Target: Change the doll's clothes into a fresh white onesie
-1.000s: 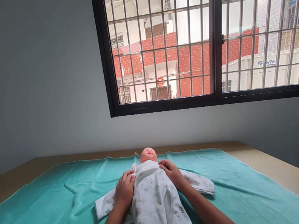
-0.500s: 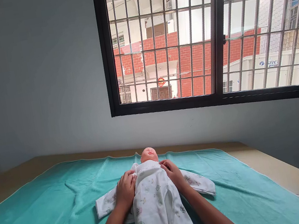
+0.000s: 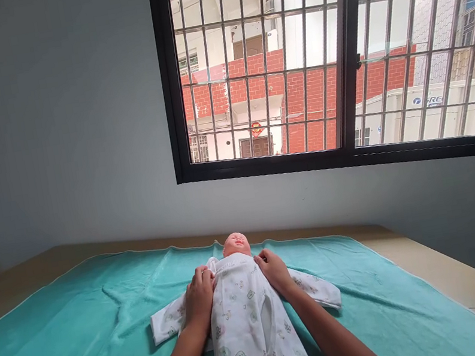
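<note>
A baby doll (image 3: 235,244) lies on its back on a teal blanket (image 3: 85,331), dressed in a white printed romper (image 3: 247,322) with both sleeves spread out sideways. My left hand (image 3: 199,298) rests on the doll's left shoulder area, fingers curled onto the romper's collar edge. My right hand (image 3: 275,272) lies on the other shoulder, fingers also bent onto the cloth. Both hands press the garment near the neck; whether they pinch the fabric is hard to see.
The blanket covers a wooden platform (image 3: 439,272) that meets a grey wall. A barred black-framed window (image 3: 335,52) is above, with brick buildings outside. The platform's bare edge runs along the right side.
Both hands have slid slightly up toward the doll's neck and the romper's collar has smoothed. The doll has stayed in place.
</note>
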Demonstrator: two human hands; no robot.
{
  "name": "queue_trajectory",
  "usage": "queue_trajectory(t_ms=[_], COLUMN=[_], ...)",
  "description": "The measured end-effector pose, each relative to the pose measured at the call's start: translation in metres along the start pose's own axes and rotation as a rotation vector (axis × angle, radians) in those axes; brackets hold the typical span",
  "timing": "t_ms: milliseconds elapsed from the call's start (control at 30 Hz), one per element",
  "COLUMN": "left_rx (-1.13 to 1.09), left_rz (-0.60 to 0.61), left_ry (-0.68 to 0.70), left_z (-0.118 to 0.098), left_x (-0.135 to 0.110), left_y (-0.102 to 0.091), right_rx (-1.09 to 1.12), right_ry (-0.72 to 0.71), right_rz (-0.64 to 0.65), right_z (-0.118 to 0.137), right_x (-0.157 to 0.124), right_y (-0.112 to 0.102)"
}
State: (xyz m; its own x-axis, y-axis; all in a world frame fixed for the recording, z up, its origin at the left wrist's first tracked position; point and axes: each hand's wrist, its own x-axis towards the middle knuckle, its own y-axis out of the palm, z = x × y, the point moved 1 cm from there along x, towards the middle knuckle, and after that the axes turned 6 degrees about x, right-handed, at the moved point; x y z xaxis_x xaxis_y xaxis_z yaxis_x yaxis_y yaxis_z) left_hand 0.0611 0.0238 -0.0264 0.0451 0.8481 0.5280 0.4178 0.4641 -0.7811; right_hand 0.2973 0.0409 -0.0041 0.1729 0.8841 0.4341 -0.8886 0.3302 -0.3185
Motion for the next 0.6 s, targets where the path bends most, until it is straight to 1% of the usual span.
queue_trajectory(t_ms=[100,200,267,333,400,500,567,600], left_rx=[-0.042,-0.163,-0.210,-0.237,-0.277,-0.341,-0.403,-0.446], left_rz=[-0.004,-0.047,-0.100,-0.146,-0.179,-0.205,-0.219,-0.209], left_ry=[0.002,0.022,0.044,0.079,0.133,0.251,0.412,0.521], left_z=[0.002,0.005,0.005,0.001,-0.006,-0.021,-0.030,-0.034], left_x=[-0.005,-0.008,-0.010,-0.017,-0.030,-0.064,-0.095,-0.111], left_y=[-0.002,-0.005,-0.010,-0.019,-0.034,-0.063,-0.082,-0.089], right_rx=[0.059,0.145,0.183,0.193,0.160,0.020,-0.067,-0.092], right_ry=[-0.033,-0.060,-0.066,-0.090,-0.160,-0.315,-0.435,-0.533], right_rz=[0.053,0.106,0.090,0.039,0.002,0.021,0.064,0.107], right_z=[0.000,-0.003,-0.005,-0.004,0.002,0.017,0.025,0.027], right_x=[-0.002,-0.005,-0.012,-0.027,-0.050,-0.098,-0.135,-0.154], right_y=[-0.003,-0.005,-0.007,-0.013,-0.024,-0.047,-0.060,-0.064])
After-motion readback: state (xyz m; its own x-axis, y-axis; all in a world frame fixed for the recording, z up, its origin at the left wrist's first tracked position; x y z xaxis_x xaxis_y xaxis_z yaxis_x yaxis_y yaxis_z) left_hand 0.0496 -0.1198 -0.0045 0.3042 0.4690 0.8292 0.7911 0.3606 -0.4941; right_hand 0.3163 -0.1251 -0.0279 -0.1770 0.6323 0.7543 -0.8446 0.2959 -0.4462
